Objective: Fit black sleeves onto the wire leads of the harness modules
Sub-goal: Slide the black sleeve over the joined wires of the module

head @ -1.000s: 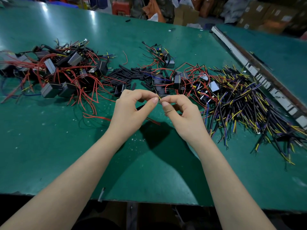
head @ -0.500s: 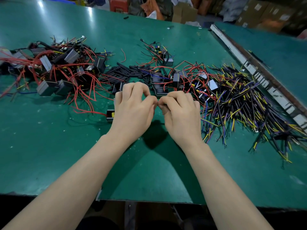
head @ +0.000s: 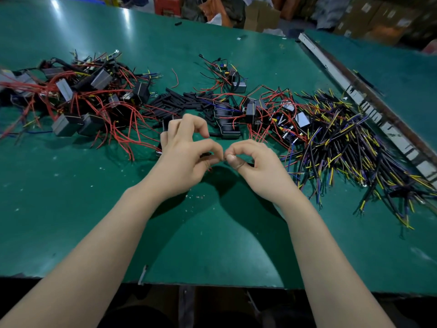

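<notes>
At the far left of the frame a tangled heap of harness modules (head: 78, 100) lies on the green table (head: 71, 209): grey and black box-shaped bodies with long red leads that spill down toward the middle left. Just right of that heap, at centre and slightly above the hands, a loose pile of black sleeves (head: 175, 102) lies flat on the table. A second, smaller cluster of modules (head: 238, 114) with red and black leads lies beside the sleeves and reaches toward the upper centre. Farther right a broad spread of dark wires with yellow and blue ends (head: 350, 147) fans out toward the lower right. Beyond it a worn strip with pale patches (head: 369, 107) runs diagonally from the upper centre-right to the right edge, and cardboard boxes (head: 260, 17) and bags fill the top of the frame behind the table.

Both forearms rise from the bottom corners and meet at the centre, just below the sleeve pile. The left hand (head: 186, 157) has thumb and forefinger curled together, pinching a short black sleeve (head: 206, 154), with the other fingers arched above it; a dark module body shows partly behind its left edge. The right hand (head: 257, 166) is curled too, its thumb and forefinger pressed together on something thin at their tips, which nearly touch the left hand's. What it pinches is too small to make out. Both hands hover over their shadows on the bare green surface.
</notes>
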Motion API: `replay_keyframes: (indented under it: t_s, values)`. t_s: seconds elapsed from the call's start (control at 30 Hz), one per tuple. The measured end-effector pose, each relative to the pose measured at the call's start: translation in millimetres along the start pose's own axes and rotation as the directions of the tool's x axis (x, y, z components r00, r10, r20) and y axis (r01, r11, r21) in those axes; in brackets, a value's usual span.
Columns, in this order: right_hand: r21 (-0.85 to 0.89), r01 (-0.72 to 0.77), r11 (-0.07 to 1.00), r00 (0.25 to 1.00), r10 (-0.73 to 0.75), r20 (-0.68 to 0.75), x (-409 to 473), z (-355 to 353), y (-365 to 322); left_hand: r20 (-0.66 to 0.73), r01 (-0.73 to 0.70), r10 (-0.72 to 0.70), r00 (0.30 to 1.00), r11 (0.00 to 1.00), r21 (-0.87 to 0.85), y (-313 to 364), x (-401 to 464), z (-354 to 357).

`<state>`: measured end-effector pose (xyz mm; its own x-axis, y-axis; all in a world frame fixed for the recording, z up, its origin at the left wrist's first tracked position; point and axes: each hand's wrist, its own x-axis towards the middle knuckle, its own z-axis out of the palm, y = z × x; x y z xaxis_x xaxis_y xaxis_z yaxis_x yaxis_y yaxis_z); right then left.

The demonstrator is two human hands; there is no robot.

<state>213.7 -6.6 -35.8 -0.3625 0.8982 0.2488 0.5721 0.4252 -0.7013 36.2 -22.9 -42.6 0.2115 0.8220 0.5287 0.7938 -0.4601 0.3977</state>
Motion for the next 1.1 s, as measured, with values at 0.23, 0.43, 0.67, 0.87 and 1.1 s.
replay_keyframes:
  t_s: [0.23, 0.43, 0.67, 0.87, 1.1]
  values:
    - [0.274, -0.044, 0.961, 0.997, 0.026, 0.067, -1.6, -5.0, -2.5, 0.048, 0.061, -0.052, 0.998, 0.973, -0.224, -3.9, 3.3, -5.7]
    - [0.336, -0.027, 0.942, 0.998, 0.045, -0.046, -1.1, 3.0, -7.5, -0.058, 0.149, -0.178, 0.982, 0.933, -0.327, 2.9, 4.3, 1.1]
    - [0.269, -0.054, 0.962, 0.987, 0.092, -0.132, -1.0, 10.4, -9.0, -0.272, 0.204, -0.243, 0.931, 0.965, -0.164, 13.8, 1.7, 11.1]
    - [0.016, -0.010, 1.000, 0.973, 0.013, -0.230, 1.2, 16.3, -8.7, -0.354, 0.309, -0.302, 0.885, 0.950, -0.037, 19.6, 2.5, 18.7]
    - [-0.572, 0.064, 0.818, 0.920, -0.271, -0.285, -0.7, 19.6, -4.9, -0.293, 0.246, -0.172, 0.941, 0.940, 0.237, 19.5, 1.9, 22.1]
